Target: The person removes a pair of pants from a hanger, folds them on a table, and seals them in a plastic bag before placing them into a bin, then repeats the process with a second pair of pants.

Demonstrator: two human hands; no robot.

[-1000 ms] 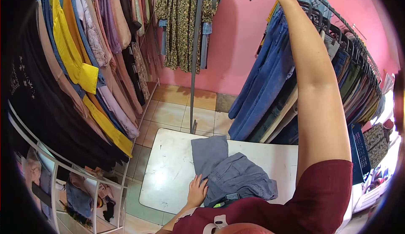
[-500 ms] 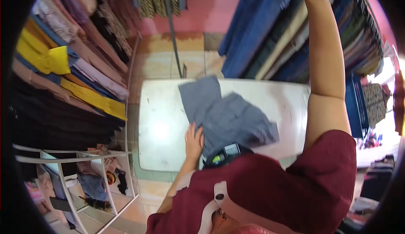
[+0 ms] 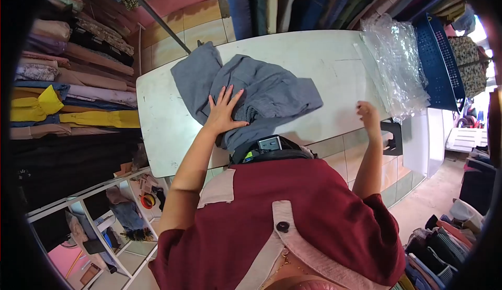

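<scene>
A grey garment (image 3: 261,88) lies bunched on the white table (image 3: 324,54), its left part flatter than the folds on the right. My left hand (image 3: 225,112) rests on the garment with its fingers spread. Over the table's front right edge hangs my right hand (image 3: 367,113), apart from the cloth, its fingers curled; whether anything is in them is too small to tell. Clear plastic bags (image 3: 395,65) lie at the table's right end, just beyond that hand. A black pouch with a small device (image 3: 269,143) sits at my waist, against the garment's lower edge.
Clothes hang in a dense row (image 3: 78,81) on the left, and more trousers (image 3: 293,2) hang behind the table. A grey metal pole (image 3: 157,18) slants down to the table's back edge. A blue basket (image 3: 439,65) stands at the right, with folded clothes (image 3: 439,248) lower right.
My right arm has come down from its raised reach at the upper right to the table's front right. My left hand has moved onto the garment. The view has turned, showing the bags and basket.
</scene>
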